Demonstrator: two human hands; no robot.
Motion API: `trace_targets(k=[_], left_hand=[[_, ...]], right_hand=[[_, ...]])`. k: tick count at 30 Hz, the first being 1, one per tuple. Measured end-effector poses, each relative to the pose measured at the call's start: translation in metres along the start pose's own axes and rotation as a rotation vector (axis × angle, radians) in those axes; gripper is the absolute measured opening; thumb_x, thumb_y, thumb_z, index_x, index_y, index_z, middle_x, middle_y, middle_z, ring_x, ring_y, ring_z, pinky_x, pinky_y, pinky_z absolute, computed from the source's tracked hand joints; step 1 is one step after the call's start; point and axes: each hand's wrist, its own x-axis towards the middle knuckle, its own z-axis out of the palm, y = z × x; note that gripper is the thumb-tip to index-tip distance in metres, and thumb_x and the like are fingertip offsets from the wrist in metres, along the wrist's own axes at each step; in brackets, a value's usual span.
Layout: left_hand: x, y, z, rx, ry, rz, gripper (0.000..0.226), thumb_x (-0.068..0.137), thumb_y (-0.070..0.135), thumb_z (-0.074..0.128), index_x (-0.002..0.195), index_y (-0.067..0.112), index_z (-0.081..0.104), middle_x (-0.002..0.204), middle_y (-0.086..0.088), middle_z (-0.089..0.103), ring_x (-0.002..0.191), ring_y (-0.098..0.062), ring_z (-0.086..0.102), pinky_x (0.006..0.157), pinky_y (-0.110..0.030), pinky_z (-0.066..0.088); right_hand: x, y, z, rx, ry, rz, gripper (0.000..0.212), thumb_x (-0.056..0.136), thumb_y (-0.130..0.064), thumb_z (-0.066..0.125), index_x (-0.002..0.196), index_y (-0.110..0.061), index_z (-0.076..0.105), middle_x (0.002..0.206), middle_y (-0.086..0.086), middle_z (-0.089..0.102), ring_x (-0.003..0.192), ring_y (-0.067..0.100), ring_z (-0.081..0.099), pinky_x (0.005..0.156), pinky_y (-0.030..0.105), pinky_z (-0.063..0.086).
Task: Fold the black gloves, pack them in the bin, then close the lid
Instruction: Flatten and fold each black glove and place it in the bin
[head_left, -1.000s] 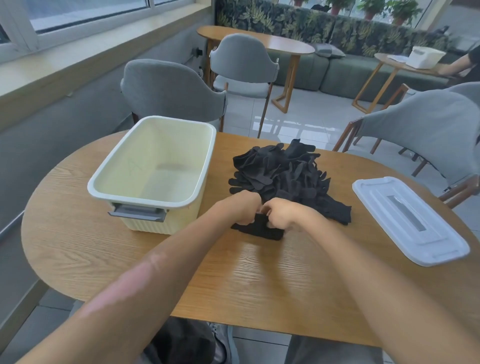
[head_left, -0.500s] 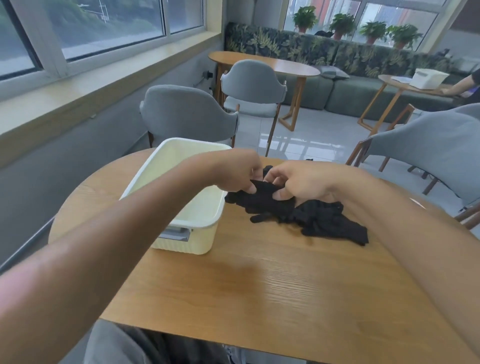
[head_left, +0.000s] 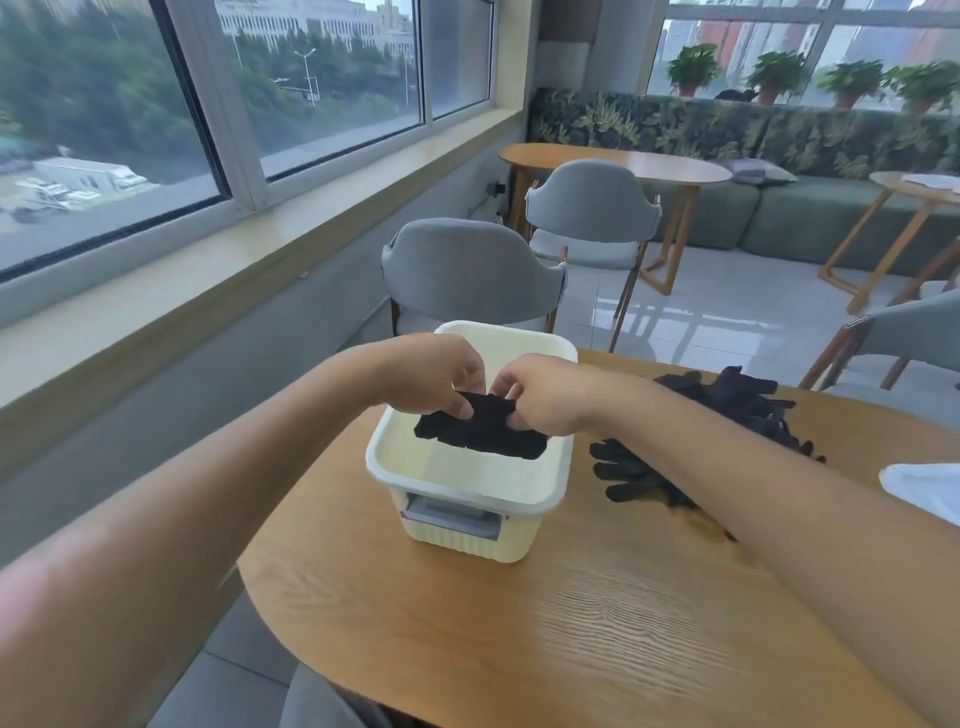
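Both my hands, left hand (head_left: 434, 376) and right hand (head_left: 545, 395), pinch one folded glove (head_left: 480, 428) over the open bin (head_left: 467, 480). Unfolded pile (head_left: 727, 415) waits right on worktop (head_left: 571, 623); lid (head_left: 922, 491) off, far right. Early going.

One cream bin (head_left: 470, 483), one folded black glove bundle (head_left: 480, 431) held above the bin by two hands, one loose glove pile (head_left: 727, 415) right of it, one white lid (head_left: 919, 491), four potted plants behind
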Motion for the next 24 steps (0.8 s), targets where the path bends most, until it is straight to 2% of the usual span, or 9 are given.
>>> trace_targets(k=[2,5,7,9,11,15,17,21,24], left_hand=[[0.007,-0.007,0.009,0.073,-0.003,-0.03,0.016,0.09,0.028,0.069,0.103,0.033,0.062,0.107,0.011,0.063,0.098,-0.018,0.059,0.082,-0.032,0.05],[0.024,-0.004,0.031,0.129,-0.038,-0.051,0.023,0.095,0.019,0.063,0.119,0.02,0.062,0.107,0.001,0.06,0.093,-0.019,0.051,0.066,-0.022,0.037],[0.039,-0.006,0.05,0.175,-0.075,-0.049,0.026,0.094,0.013,0.061,0.12,0.01,0.065,0.111,-0.008,0.066,0.091,-0.023,0.054,0.073,-0.027,0.04],[0.052,-0.012,0.066,0.221,-0.139,-0.051,0.028,0.093,0.012,0.059,0.12,0.009,0.067,0.111,-0.011,0.069,0.094,-0.027,0.061,0.077,-0.03,0.041],[0.06,-0.016,0.076,0.268,-0.211,-0.046,0.028,0.094,0.013,0.057,0.12,0.009,0.066,0.112,-0.011,0.069,0.1,-0.03,0.063,0.08,-0.03,0.041],[0.063,-0.015,0.084,0.339,-0.37,-0.012,0.035,0.097,0.015,0.06,0.13,0.007,0.059,0.119,-0.01,0.063,0.109,-0.03,0.059,0.084,-0.029,0.039],[0.066,-0.02,0.092,0.338,-0.462,-0.009,0.037,0.096,0.016,0.063,0.132,0.009,0.058,0.124,-0.008,0.063,0.112,-0.03,0.06,0.091,-0.032,0.046],[0.072,-0.028,0.105,0.308,-0.559,-0.043,0.028,0.095,0.023,0.062,0.119,0.01,0.061,0.115,-0.006,0.065,0.107,-0.03,0.065,0.099,-0.043,0.052],[0.071,-0.029,0.112,0.286,-0.589,-0.07,0.034,0.094,0.03,0.062,0.124,0.014,0.06,0.116,-0.003,0.063,0.11,-0.028,0.062,0.103,-0.043,0.049]], right_hand=[[0.018,-0.003,0.014,-0.045,0.006,0.029,0.037,0.092,-0.003,0.051,0.126,-0.013,0.064,0.116,0.009,0.067,0.102,0.029,0.064,0.089,0.041,0.057],[0.043,0.0,0.036,-0.11,-0.02,0.102,0.035,0.091,-0.002,0.048,0.122,-0.006,0.064,0.112,0.015,0.067,0.1,0.032,0.065,0.084,0.037,0.057],[0.059,0.004,0.048,-0.141,-0.058,0.149,0.03,0.092,-0.003,0.048,0.117,-0.003,0.064,0.108,0.016,0.067,0.094,0.031,0.065,0.077,0.036,0.054],[0.071,0.008,0.057,-0.162,-0.096,0.186,0.024,0.093,-0.005,0.048,0.111,-0.002,0.064,0.101,0.015,0.065,0.087,0.03,0.062,0.074,0.035,0.052],[0.08,0.01,0.066,-0.177,-0.144,0.211,0.02,0.095,-0.006,0.048,0.11,-0.003,0.062,0.101,0.014,0.063,0.088,0.03,0.062,0.078,0.034,0.054],[0.093,0.014,0.087,-0.089,-0.315,0.285,0.034,0.099,0.0,0.05,0.132,0.0,0.054,0.128,0.021,0.059,0.112,0.037,0.064,0.096,0.044,0.055],[0.096,0.015,0.095,-0.084,-0.39,0.305,0.037,0.1,0.001,0.051,0.137,0.001,0.05,0.134,0.023,0.055,0.119,0.037,0.06,0.101,0.044,0.052],[0.096,0.013,0.105,-0.09,-0.458,0.281,0.037,0.101,-0.003,0.051,0.138,-0.001,0.052,0.132,0.014,0.058,0.125,0.034,0.057,0.104,0.043,0.049],[0.095,0.011,0.11,-0.109,-0.516,0.291,0.037,0.101,-0.007,0.052,0.138,-0.008,0.051,0.142,0.01,0.052,0.128,0.029,0.055,0.106,0.04,0.048]])
